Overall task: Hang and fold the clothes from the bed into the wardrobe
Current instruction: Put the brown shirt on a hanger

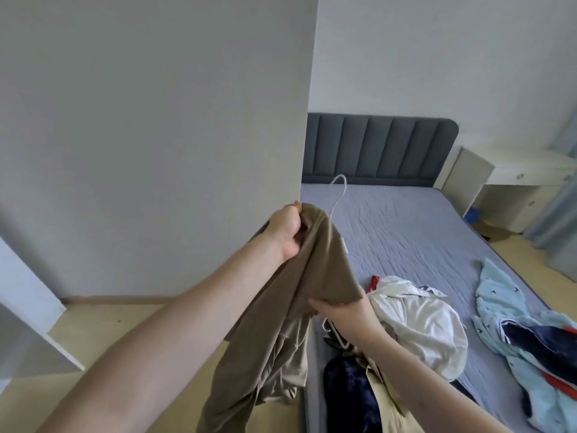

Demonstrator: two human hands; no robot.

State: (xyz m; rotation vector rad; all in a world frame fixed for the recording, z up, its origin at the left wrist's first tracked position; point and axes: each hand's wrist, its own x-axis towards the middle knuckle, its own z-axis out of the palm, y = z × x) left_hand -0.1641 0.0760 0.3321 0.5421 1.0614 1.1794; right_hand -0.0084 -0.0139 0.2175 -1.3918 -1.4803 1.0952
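- While two bare hands work above the bed's (421, 232) near-left corner, one brown garment (299, 292) hangs between them, over the bed's edge and the floor.
- Left hand (285, 231) has its grip clenched on the garment's bunched top; right hand (340, 309) pinches a lower fold, its fingertips hidden by the cloth.
- One white hanger (338, 195) pokes its hook out above the garment; its shoulders are covered by cloth.
- On the bed, four heaps can be counted: a white garment (418, 323) beside the right hand, a light blue garment (505, 307) toward the right edge, a navy one (540, 335) lying on it, and a dark blue one (349, 392) at the near corner.
- A second hanger (335, 334) lies half hidden under the right forearm.
- One pale panel (156, 120), probably the wardrobe's door, blocks the bed's left side.
- One white desk (524, 173) stands beyond the bed, cut off at the frame.
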